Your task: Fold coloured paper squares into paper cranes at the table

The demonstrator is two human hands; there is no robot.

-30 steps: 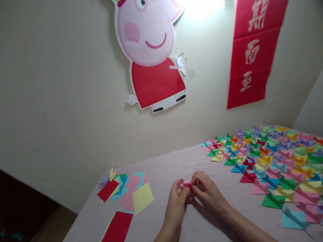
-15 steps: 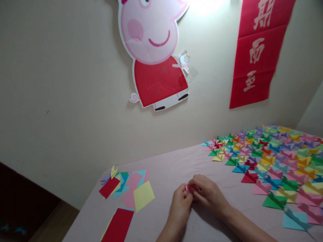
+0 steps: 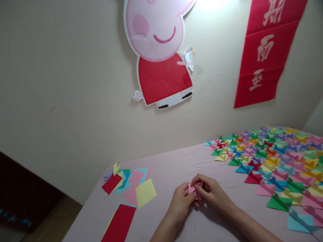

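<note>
A small folded piece of pink paper (image 3: 192,189) is held between my two hands, just above the pale pink sheet (image 3: 161,222). My left hand (image 3: 182,200) pinches its left side, with the thumb lying across the front. From the right, my right hand (image 3: 208,190) grips the upper right part between thumb and fingers. Part of the paper is hidden behind the fingers, so its full shape cannot be made out.
Rows of colourful folded paper cranes (image 3: 279,201) fill the right side. On the left lie loose coloured sheets, among them a yellow square (image 3: 145,194), a red sheet (image 3: 112,184) and a red stack (image 3: 121,222). Behind stands a wall with a pig cutout (image 3: 164,79) and a red banner (image 3: 262,64).
The pink paper has turned and shows more of its flat face. My right hand's fingers have shifted along its upper edge. The whole view has swung slightly left.
</note>
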